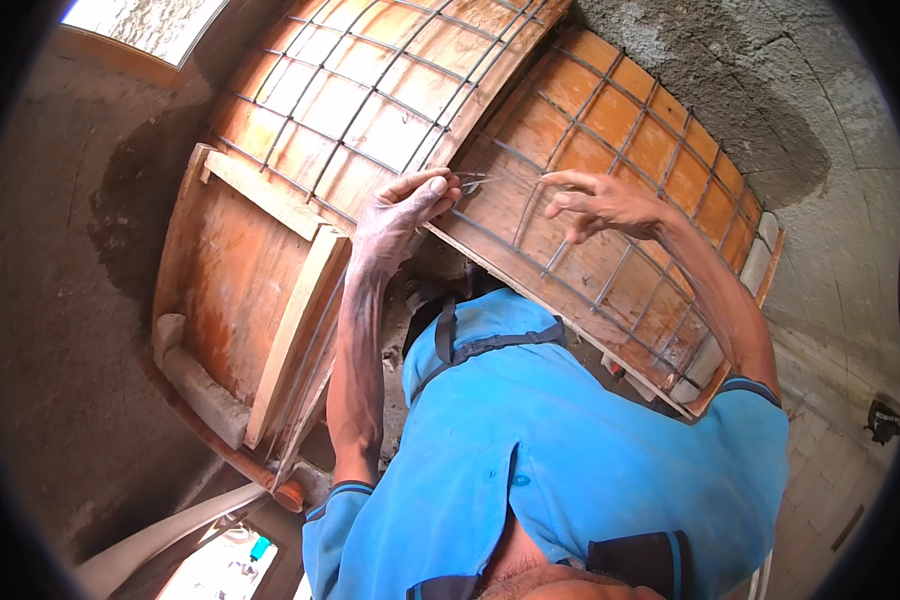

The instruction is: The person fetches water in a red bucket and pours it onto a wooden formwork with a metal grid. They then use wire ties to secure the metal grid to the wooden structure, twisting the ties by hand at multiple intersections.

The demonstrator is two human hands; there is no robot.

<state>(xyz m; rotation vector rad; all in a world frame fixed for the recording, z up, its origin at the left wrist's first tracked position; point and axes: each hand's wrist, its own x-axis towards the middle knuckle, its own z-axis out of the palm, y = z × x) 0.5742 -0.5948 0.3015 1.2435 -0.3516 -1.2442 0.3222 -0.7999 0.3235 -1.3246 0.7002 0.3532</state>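
Two bare hands near the top centre of the frame: one left hand (402,215), one right hand (605,208). One bit of thin wire (475,181) at the left fingertips, strands too fine to count. Two rebar grids, one at upper centre-left (375,90), one at upper right (618,155). Three orange plywood panels: upper centre-left, upper right and left (225,300). Three timber battens (263,192) around the left panel. One blue shirt (610,470) at bottom centre, two buttons (520,480) showing. One bright opening (155,28) at upper left.
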